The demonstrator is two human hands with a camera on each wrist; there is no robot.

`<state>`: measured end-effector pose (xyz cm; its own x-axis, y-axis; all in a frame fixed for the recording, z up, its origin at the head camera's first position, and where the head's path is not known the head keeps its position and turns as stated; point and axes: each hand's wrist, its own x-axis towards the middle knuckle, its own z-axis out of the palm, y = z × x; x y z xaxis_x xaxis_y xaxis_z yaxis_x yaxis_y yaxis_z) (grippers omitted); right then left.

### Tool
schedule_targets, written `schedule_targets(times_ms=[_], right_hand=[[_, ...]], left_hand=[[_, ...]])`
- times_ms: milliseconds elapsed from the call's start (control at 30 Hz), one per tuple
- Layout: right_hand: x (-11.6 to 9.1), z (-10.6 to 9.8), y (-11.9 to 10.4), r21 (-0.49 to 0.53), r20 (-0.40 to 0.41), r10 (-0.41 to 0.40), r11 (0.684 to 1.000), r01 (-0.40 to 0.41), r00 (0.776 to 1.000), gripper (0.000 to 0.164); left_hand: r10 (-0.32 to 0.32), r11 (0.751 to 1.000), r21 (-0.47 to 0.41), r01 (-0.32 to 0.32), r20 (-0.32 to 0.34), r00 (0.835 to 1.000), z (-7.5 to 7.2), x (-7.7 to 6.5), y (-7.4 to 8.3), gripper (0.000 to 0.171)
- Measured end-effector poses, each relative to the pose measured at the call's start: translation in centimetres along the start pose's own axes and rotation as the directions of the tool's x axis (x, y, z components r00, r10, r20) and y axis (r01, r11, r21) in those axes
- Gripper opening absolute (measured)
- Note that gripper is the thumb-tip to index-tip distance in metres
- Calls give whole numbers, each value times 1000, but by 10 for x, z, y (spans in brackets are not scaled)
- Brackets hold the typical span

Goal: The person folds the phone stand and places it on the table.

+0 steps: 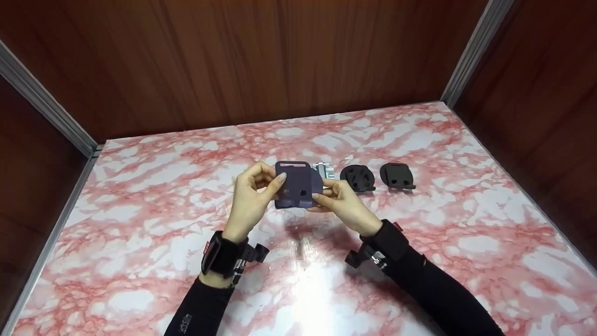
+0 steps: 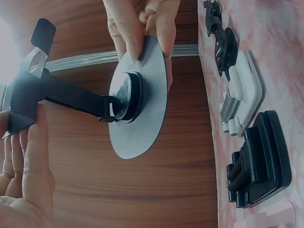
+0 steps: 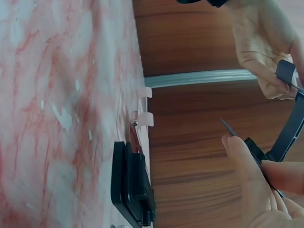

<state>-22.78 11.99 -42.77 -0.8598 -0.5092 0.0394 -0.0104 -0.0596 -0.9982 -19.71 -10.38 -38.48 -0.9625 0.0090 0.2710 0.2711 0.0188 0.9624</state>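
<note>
Raised over the table between both hands is a purple folding phone stand (image 1: 295, 184), its slotted plate facing the head camera. My left hand (image 1: 250, 196) pinches the plate's left edge, thumb on its front. With thumb and fingers, my right hand (image 1: 343, 198) grips the rounded base at the right. The left wrist view shows the stand unfolded: a hinged arm (image 2: 76, 99) joins the plate to the disc-shaped base (image 2: 154, 95). The right hand (image 2: 142, 19) holds that disc by its rim there. In the right wrist view, the disc appears nearly edge-on beside the right fingers.
Two black folded stands (image 1: 358, 178) (image 1: 397, 176) lie to the right on the marbled table (image 1: 163, 233). A white stand (image 2: 244, 95) is partly hidden behind the held one in the head view. A pink piece (image 2: 270, 216) lies nearby. Wood-grain walls (image 1: 280, 60) enclose the table.
</note>
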Motion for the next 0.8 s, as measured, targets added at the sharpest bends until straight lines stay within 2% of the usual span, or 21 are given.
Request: schedule_targets(times_ms=[233, 633, 800], right_hand=[[0, 1, 3, -12, -54, -13, 1000, 12, 998, 47], [0, 2, 4, -21, -83, -19, 1000, 17, 996, 44], [0, 3, 3, -76, -96, -41, 997, 33, 995, 44]], left_hand=[[-21, 999, -34, 22, 38, 999, -1, 2, -1, 16], [-62, 996, -58, 67, 84, 995, -1, 2, 2, 21], [-91, 991, -87, 101, 117, 989, -4, 2, -1, 21]])
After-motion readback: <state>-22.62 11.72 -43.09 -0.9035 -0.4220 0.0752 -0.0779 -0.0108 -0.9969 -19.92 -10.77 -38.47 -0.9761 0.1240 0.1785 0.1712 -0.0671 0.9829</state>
